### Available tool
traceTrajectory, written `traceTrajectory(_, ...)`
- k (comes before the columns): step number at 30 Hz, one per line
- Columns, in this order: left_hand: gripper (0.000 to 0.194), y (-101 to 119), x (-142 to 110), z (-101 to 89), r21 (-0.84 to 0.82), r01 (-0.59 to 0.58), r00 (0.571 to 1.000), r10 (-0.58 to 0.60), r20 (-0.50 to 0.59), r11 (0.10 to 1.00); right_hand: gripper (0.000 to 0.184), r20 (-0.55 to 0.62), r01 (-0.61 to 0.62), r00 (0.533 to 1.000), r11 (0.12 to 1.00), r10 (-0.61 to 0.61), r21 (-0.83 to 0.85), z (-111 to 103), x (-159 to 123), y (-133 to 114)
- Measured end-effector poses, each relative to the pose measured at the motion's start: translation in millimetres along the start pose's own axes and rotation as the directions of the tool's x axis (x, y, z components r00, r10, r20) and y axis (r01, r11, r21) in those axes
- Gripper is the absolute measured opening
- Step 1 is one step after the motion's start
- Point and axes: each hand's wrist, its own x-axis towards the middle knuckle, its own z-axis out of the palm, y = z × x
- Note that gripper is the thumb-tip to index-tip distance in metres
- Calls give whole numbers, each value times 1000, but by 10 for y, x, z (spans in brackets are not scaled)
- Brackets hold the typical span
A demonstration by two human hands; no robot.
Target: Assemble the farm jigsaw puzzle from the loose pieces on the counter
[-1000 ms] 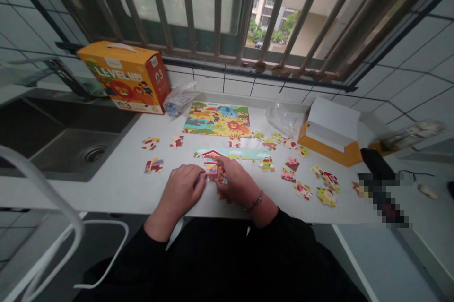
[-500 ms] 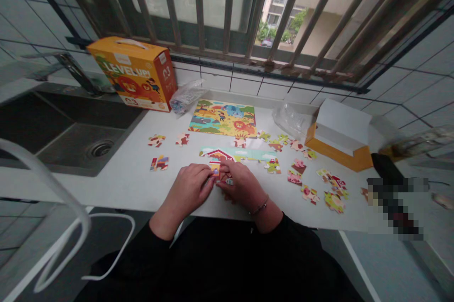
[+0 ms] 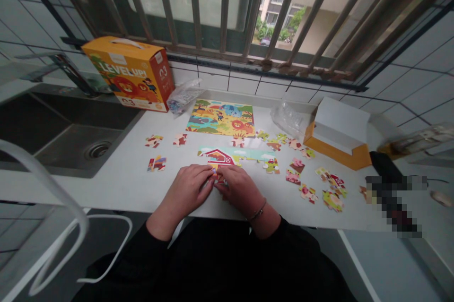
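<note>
My left hand (image 3: 189, 186) and my right hand (image 3: 243, 193) meet low over the counter, fingers bent and thumbs close together. Both are closed on small jigsaw puzzle pieces (image 3: 220, 179) with red and yellow print, mostly covered by the fingers. Just beyond the fingertips lies a joined puzzle strip (image 3: 217, 155) showing a red barn roof and pale sky. Its right end holds a piece with a red tractor (image 3: 271, 166). A brown-and-white animal piece (image 3: 238, 140) lies above the strip.
Loose pieces lie left (image 3: 156, 164) and right (image 3: 308, 194) of my hands. Behind are an animal picture board (image 3: 222, 118), an orange box (image 3: 129, 75), plastic bags (image 3: 289, 120) and an open box tray (image 3: 336, 134). A sink (image 3: 81, 139) borders the counter's left.
My fingers have drawn together over the pieces, covering more of the yellow print. More of the barn shows beyond them. The whole view has shifted slightly.
</note>
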Motion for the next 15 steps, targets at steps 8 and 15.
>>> traceTrajectory(8,21,17,17,-25,-12,23,1000,-22,21,1000,24,-72,-76,995,995,71,-64,-21,-101,-69)
traceTrajectory(15,23,22,17,-31,0,20,1000,-20,21,1000,42,-37,-127,992,988,124,-87,-37,-109,-51)
